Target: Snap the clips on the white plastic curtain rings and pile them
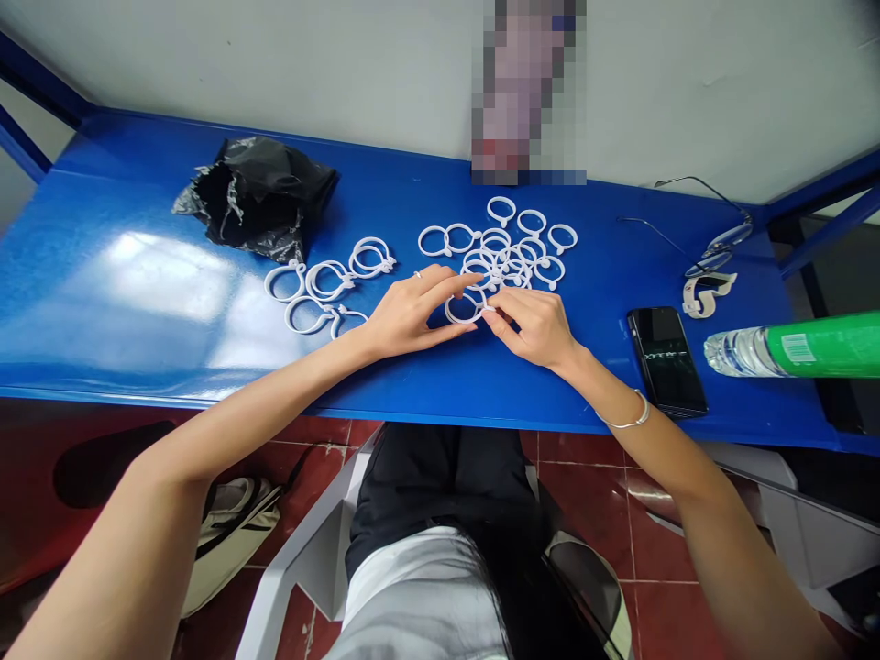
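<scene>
A white curtain ring (448,314) with a small eyelet is between my two hands, just above or on the blue table. My left hand (411,312) brackets it, thumb along its near edge and index finger stretched past its far side. With thumb and fingertips pinched, my right hand (533,325) grips the ring's right side at the eyelet, which the fingers partly hide. Beyond my hands lies a loose pile of similar curtain rings (531,222), some overlapping. Several more rings (285,283) form a separate group left of my left hand.
A torn black plastic bag (281,188) lies open at the back left of the blue table (385,399). To the right are a phone (666,357), a bottle with a green label (797,346), eyeglasses (721,243) and a pale strapped watch (708,295). A wall stands behind.
</scene>
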